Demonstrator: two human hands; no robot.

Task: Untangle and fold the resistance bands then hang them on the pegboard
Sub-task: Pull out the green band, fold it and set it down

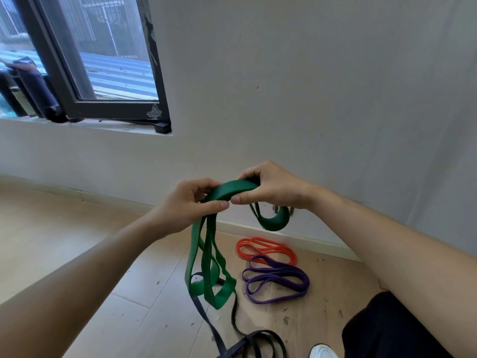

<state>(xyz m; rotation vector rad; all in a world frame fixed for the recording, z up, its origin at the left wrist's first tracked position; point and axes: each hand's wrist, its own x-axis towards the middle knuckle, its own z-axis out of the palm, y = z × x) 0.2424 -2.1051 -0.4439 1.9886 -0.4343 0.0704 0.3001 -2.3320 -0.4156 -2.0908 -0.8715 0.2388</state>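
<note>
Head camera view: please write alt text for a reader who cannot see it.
The left hand and the right hand grip the top of a green resistance band, whose loops hang towards the wooden floor. An orange band and a purple band lie coiled there; a black band lies nearer.

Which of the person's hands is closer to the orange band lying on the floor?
The right hand, raised almost straight above the orange band. The left hand is further to the left. Both grip the green band.
</note>
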